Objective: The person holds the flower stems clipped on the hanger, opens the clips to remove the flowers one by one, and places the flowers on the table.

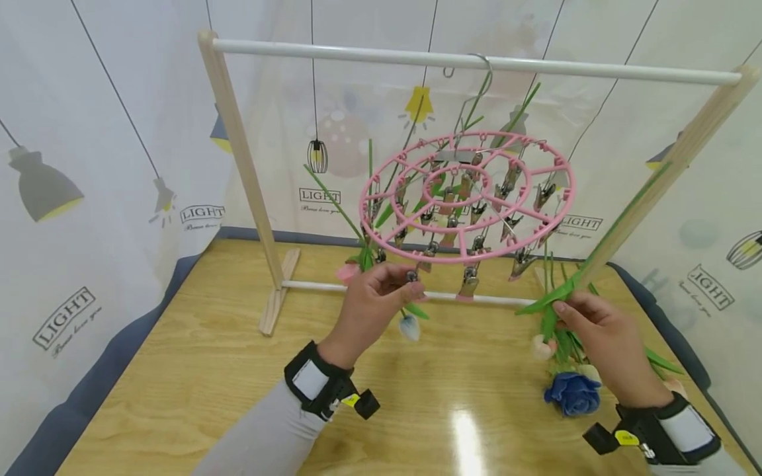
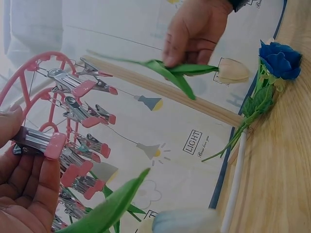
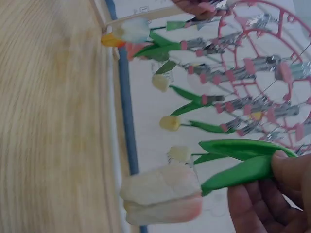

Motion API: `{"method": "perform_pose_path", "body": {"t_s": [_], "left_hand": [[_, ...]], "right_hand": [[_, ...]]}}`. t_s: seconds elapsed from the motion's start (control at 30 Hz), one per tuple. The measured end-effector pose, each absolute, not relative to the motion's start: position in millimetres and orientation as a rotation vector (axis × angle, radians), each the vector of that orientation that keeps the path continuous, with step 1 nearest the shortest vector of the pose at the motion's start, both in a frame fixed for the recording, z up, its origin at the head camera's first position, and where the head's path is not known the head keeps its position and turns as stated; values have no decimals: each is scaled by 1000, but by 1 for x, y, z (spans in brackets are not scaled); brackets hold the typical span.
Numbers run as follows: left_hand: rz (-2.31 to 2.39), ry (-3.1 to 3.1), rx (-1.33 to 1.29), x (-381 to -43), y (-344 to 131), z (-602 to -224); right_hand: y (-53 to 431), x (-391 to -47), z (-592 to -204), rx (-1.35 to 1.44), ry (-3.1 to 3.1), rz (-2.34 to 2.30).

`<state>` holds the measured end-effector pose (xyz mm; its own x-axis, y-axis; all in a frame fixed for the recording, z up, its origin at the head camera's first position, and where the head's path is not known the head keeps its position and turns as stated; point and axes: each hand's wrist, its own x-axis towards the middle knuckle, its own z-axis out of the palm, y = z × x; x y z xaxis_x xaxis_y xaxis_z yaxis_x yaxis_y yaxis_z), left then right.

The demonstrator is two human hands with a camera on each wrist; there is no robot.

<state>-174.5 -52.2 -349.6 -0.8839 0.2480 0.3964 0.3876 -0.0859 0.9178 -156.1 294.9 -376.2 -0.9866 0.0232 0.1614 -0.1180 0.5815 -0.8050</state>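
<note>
A pink round clip hanger [image 1: 464, 258] hangs from a white rail, with many metal clips around its rings. With thumb and fingers, my left hand [image 1: 375, 297] pinches a pink-tipped metal clip [image 2: 41, 141] at the hanger's near left edge. My right hand [image 1: 610, 340], to the right of the hanger, holds an artificial tulip [image 3: 163, 194] by its green leaves and stem. Its white-and-pink head points down and its stem slants up past the right post. Several other tulips hang head down from clips, among them a pale blue one [image 1: 409, 326] just below my left hand.
The white rail [image 1: 357, 53] runs between two wooden posts [image 1: 241, 152], with a lower white bar [image 1: 315, 286] near the table. A blue rose [image 1: 573, 395] lies with other flowers on the wooden table [image 1: 196, 370] at the right. Printed cloth stands behind.
</note>
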Motion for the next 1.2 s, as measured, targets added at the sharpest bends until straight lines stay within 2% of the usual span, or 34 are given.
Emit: {"method": "perform_pose_path", "body": {"t_s": [0.37,0.57,1.2], "left_hand": [[-2113,-2032,-764,-177,-52,-348],[-2092,-2038,-762,-175,-52,-347],[-2085,-2049,-821,-174,-50,-349]], "right_hand": [[323,-195,-408,131,-2956,1463],[331,-210,-428,55,-2951,1444],[324,-215,-466,-76,-3113,1258]]}}
